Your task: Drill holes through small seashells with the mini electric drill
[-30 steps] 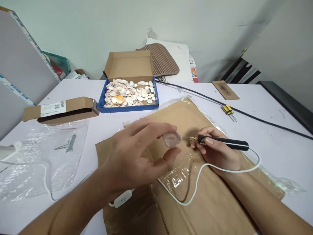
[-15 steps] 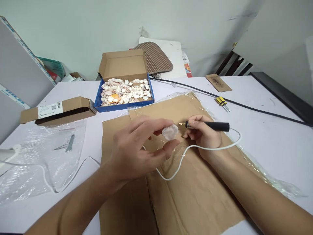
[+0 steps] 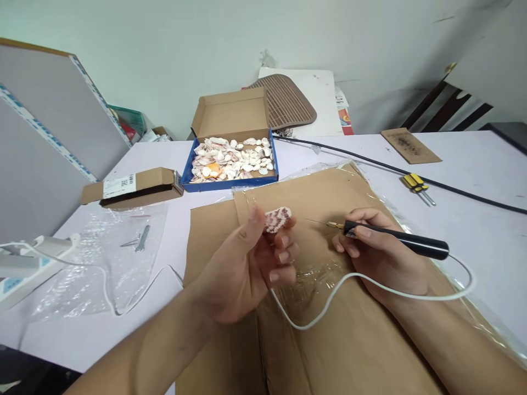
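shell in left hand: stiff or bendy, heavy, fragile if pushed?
The shell is probably stiff: no bend shows where the left hand grips it. Likely light, as it is small enough for thumb and fingers to hold. Its uneven edge could chip under a hard push.

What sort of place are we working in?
Probably a craft or hobby workspace: an open box of seashells, a corded pen-like tool in the right hand, and cardboard spread over part of the table.
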Available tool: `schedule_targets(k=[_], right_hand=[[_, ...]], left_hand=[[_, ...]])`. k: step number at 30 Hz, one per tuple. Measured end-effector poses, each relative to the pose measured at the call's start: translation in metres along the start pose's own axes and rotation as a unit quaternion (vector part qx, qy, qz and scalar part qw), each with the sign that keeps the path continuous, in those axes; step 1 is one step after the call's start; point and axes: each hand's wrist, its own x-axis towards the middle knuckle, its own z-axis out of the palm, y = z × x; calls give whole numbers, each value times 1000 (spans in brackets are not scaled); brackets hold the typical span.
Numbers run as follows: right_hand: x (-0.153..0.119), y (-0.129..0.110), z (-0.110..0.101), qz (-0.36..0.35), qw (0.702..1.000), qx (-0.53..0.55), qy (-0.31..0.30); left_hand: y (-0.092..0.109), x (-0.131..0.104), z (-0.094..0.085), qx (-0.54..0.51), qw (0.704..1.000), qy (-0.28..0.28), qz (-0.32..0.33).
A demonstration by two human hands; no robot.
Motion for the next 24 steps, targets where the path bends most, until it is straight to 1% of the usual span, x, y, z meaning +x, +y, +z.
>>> schedule_targets(k=[2,4,7,9,10,12,17,20,24], right_hand=[[0,-1,2,8,1000,5,9],[0,-2,3,12,1000,6,16],[-1,-3,4,17,1000,4,23],[-1,-4,6,21,999,0,30],[-1,-5,6,24,999,-4,32],[-1,-5,8,27,999,-9,36],[1,-4,10,27,999,-15,35],[0,-2,7,22,999,-14,28],[-2,0,1,22,1000,-14,3]], left_hand=[[2,-3,7,-95,994,-35,-45],[2,-8,12,-175,979,-64,-79],[0,-14,15,-292,944,-95,-124],[-1,-17,15,-341,923,-123,-130],[-2,-18,15,-354,916,-138,-125],[-3,-19,16,-365,912,-151,-113],[-4,-21,18,-364,913,-167,-83],[-6,-20,18,-349,917,-181,-68],[-9,-20,16,-313,928,-196,-52]])
